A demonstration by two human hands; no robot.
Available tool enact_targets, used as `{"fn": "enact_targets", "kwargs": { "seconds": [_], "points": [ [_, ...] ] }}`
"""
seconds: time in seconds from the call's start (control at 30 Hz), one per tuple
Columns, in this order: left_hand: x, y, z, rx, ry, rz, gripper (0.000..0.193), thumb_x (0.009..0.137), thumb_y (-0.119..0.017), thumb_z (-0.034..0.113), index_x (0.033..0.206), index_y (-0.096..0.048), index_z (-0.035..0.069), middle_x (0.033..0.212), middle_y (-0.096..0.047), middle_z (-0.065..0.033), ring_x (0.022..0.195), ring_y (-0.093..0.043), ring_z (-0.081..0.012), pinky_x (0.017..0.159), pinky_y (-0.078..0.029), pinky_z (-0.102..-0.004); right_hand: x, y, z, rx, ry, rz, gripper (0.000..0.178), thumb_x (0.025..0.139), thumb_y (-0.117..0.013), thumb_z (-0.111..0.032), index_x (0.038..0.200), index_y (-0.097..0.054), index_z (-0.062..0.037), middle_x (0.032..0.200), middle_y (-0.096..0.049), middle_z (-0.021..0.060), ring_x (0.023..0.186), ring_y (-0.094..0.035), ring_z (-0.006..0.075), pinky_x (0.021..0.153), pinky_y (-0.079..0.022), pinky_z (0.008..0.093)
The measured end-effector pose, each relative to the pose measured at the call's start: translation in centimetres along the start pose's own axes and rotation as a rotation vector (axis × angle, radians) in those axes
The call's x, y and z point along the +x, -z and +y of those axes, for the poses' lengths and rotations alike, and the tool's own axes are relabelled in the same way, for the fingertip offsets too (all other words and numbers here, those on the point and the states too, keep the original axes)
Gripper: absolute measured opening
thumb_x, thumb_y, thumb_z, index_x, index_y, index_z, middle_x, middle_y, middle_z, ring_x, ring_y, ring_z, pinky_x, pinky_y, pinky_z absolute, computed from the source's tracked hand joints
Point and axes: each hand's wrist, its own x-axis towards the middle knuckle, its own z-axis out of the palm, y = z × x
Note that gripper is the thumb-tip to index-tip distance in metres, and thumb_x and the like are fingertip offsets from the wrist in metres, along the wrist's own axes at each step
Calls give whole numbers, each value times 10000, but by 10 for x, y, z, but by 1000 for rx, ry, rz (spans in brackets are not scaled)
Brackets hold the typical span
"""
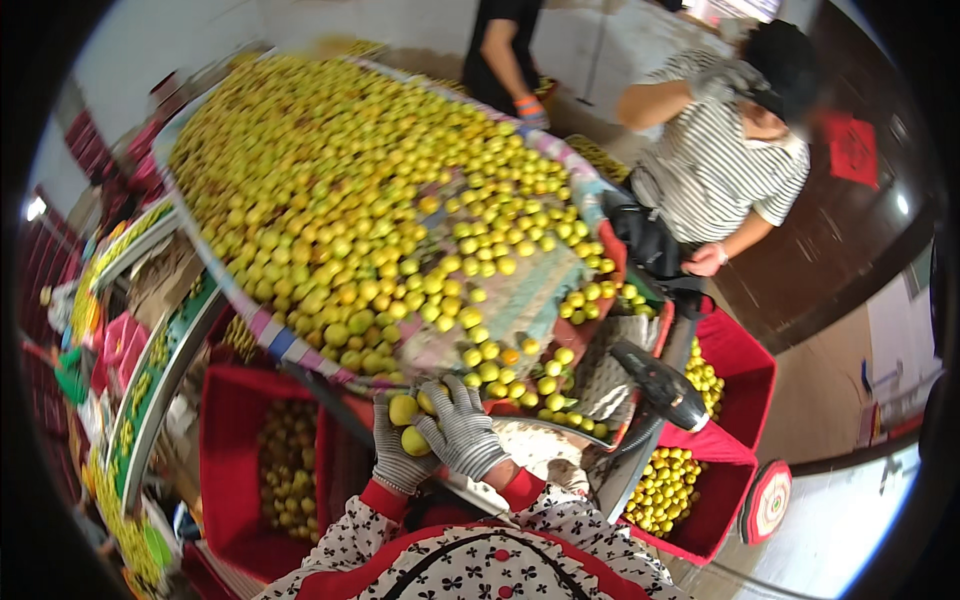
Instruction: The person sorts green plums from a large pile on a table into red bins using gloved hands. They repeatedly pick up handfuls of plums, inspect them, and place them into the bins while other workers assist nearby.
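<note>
The left hand [396, 464], in a striped glove, was cupped partway closed around yellow-green fruits [415, 441], while the right hand [466, 436], gloved alike, lay just beside and over it, fingers close together and slightly bent, with a fruit by their tips; how firmly that one had hold could not be told. Three fruits showed between the hands, at the near edge of the cloth-covered tabletop [530, 292]. A loose cup looked better than a hard pinch here, since round fruits would likely roll and their skins could bruise; the hands did well to be close, leaving little gap for one to slip through. Gloves probably dulled the touch, so taking few at a time seemed wise. Beyond the hands spread a broad pile [320, 200], dense at the far side and thinner toward the right, where loose fruits could roll against a wrist. A black dryer-shaped thing [660, 387] jutted over the right side and seemed the likeliest obstacle to a reach that way. A left bin [232, 440] and two right bins [728, 500], all red, held more fruit, and a green belt [178, 328] ran off to the left. Past the tabletop stood a person in stripes [715, 150] and another in black [492, 60].
</note>
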Motion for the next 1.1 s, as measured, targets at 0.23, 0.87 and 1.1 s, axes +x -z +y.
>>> {"fn": "enact_targets", "kwargs": {
  "seconds": [0.23, 0.87, 1.1],
  "points": [
    [-97, 42, 69, 345, -659, 161, 709, 830, -485, 693, 1206, -560, 96, 1163, -604, -144, 1022, -599, -306, 875, -511, -528, 32, -24, -10, -83, 167, -225, 509, 896, -573, -449, 1326, -537, -179, 1340, -546, 81, 1275, -436, 343, 1064, -311, 497],
    [9, 18, 276, 2070, -1511, 528, 460, 865, -627, 102, 1309, -531, 30, 1372, -497, -204, 1308, -439, -347, 1074, -358, -412, 18, 42, 206, -374, -290, 73, 457, 765, -695, -302, 1187, -598, -154, 1252, -562, 77, 1168, -486, 330, 977, -384, 488],
    [159, -29, 372, 2508, -756, 959, 534, 907, -550, 474, 1399, -487, 275, 1498, -372, -183, 1386, -308, -386, 1128, -288, -432, 54, 26, 273, -166, -440, 305, 581, 868, -646, -343, 1372, -477, -108, 1412, -463, 188, 1291, -437, 374, 1091, -349, 425]
  ]
}}
